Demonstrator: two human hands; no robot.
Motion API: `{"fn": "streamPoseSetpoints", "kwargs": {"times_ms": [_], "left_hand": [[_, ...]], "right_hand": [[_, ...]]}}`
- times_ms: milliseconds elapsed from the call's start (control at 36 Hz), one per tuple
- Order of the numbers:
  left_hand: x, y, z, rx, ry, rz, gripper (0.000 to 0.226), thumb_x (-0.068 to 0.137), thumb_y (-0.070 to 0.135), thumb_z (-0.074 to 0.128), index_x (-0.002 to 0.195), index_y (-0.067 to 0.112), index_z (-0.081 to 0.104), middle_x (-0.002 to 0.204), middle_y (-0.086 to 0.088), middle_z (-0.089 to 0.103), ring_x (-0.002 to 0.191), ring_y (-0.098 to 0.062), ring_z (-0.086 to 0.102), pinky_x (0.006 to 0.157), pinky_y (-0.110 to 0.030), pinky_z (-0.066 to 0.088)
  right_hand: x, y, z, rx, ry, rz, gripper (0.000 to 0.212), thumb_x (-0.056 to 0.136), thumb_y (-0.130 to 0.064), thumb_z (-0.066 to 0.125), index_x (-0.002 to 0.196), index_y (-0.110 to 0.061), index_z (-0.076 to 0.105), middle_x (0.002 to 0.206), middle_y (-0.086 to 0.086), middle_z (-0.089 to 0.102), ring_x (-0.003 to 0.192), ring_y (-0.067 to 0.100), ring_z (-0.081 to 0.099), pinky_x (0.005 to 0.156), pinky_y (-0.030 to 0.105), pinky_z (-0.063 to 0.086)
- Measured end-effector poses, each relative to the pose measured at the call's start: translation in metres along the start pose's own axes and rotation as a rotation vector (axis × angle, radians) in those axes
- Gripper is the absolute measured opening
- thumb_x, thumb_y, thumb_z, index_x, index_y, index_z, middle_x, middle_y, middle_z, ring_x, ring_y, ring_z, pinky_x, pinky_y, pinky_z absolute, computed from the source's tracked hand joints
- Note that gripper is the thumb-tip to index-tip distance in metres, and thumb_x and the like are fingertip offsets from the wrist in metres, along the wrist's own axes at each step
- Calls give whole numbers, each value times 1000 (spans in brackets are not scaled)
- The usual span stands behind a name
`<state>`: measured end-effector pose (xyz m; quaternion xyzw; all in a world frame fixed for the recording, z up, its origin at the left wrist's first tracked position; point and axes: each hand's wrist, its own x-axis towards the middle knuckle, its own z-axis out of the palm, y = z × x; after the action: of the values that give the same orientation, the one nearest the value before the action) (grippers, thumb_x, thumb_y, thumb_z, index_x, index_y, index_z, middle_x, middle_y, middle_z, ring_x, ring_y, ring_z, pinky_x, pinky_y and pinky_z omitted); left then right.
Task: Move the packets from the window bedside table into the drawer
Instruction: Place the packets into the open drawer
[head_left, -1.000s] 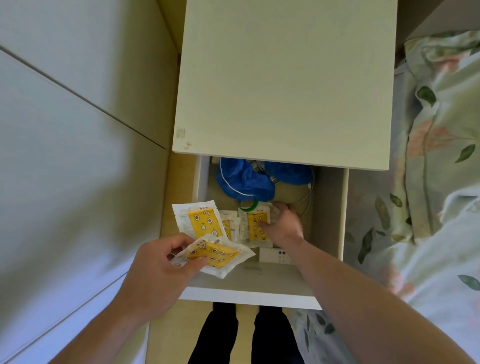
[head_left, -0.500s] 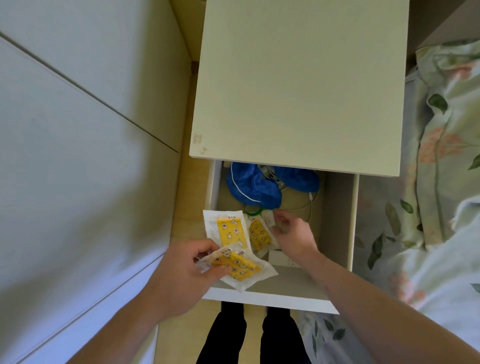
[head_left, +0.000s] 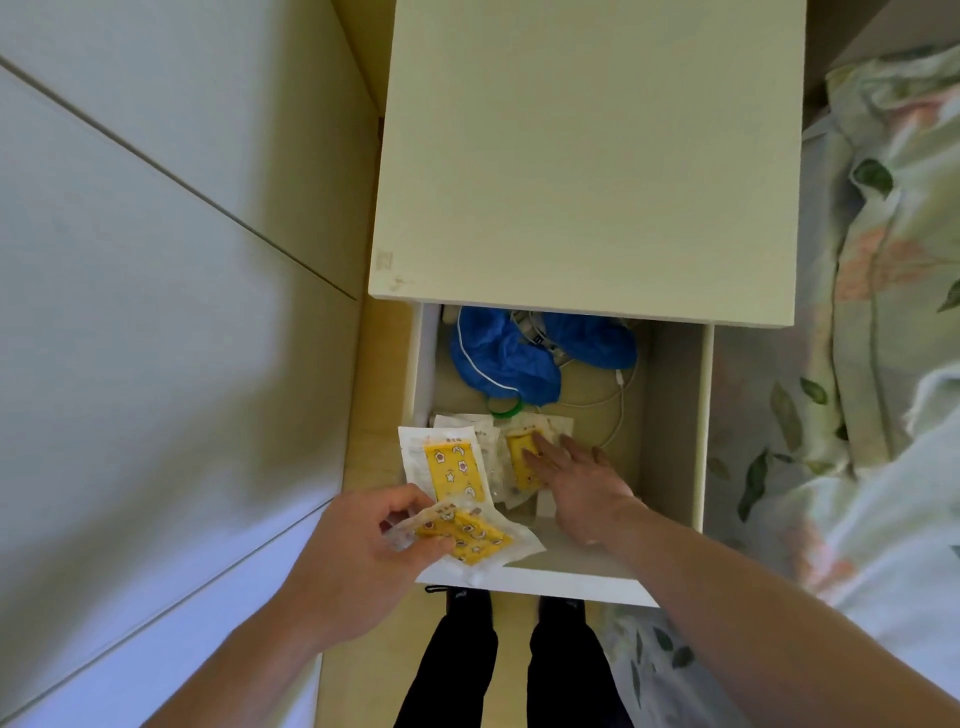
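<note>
View from above, looking down into an open white wooden drawer (head_left: 675, 415) pulled out beneath the plain cream top of a bedside desk (head_left: 587, 156). The left hand (head_left: 358, 551) hovers at the drawer's front left corner, thumb and fingers pinching a clear crinkled plastic packet with a yellow patterned insert (head_left: 467, 535), held tilted over the drawer's front edge. The right hand (head_left: 582, 483) reaches into the drawer with fingers straight and spread, pressing flat on a second clear packet with a yellow insert (head_left: 522, 457). Just left of that, a third flat packet with a yellow star-printed insert (head_left: 449, 465) lies in the drawer, leaning near the left wall, with more pale packets partly hidden under it; their number cannot be told. Further back in the drawer sit crumpled blue fabric covers with white elastic trim (head_left: 504, 358), a small green ring (head_left: 504, 408) and a thin white cable (head_left: 618, 400). A floral bedsheet in soft green and peach (head_left: 857, 364) fills the right side. Smooth pale cabinet panels (head_left: 156, 312) fill the left. Dark trouser legs (head_left: 462, 665) stand below the drawer.
</note>
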<state>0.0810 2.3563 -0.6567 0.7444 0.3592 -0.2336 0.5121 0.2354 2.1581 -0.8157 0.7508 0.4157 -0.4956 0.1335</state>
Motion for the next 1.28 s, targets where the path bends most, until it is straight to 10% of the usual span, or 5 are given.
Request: {"fn": "streamPoseSetpoints", "kwargs": {"times_ms": [222, 444, 667, 944, 1278], "left_hand": [[-2, 9, 6, 7, -24, 36, 8, 83, 28, 81, 86, 33, 76, 84, 17, 74, 80, -7, 67, 68, -27, 52], [6, 19, 12, -9, -171, 61, 14, 86, 32, 79, 99, 33, 74, 98, 22, 74, 95, -3, 68, 83, -28, 57], [11, 20, 28, -72, -225, 76, 17, 89, 30, 76, 105, 33, 73, 103, 19, 73, 99, -3, 67, 90, -35, 57], [13, 1, 29, -130, -91, -49, 16, 93, 32, 71, 108, 35, 70, 103, 26, 72, 96, 7, 65, 78, -17, 53], [15, -13, 26, -298, 73, -126, 22, 95, 31, 66, 116, 38, 65, 102, 26, 73, 97, 12, 64, 66, -3, 49]], "right_hand": [[-14, 9, -5, 356, 127, 93, 66, 94, -8, 50, 154, -32, 36, 163, -5, 31, 144, 25, 39, 115, 40, 39], [-55, -7, -71, 1572, -87, -21, 40, 99, -53, 51, 126, -27, 65, 120, 1, 73, 112, 19, 69, 97, 37, 53], [-69, -10, -84, 1606, -24, -127, 34, 89, -3, 71, 122, -7, 64, 106, 9, 77, 94, 20, 75, 78, 29, 61], [-26, 24, -41, 1442, 358, 485, 26, 96, -18, 67, 121, -16, 60, 107, 4, 68, 97, 22, 68, 76, 34, 54], [6, -1, -29, 1169, 434, 480, 42, 95, -12, 61, 135, -22, 54, 123, 5, 67, 101, 23, 64, 73, 28, 55]]}}
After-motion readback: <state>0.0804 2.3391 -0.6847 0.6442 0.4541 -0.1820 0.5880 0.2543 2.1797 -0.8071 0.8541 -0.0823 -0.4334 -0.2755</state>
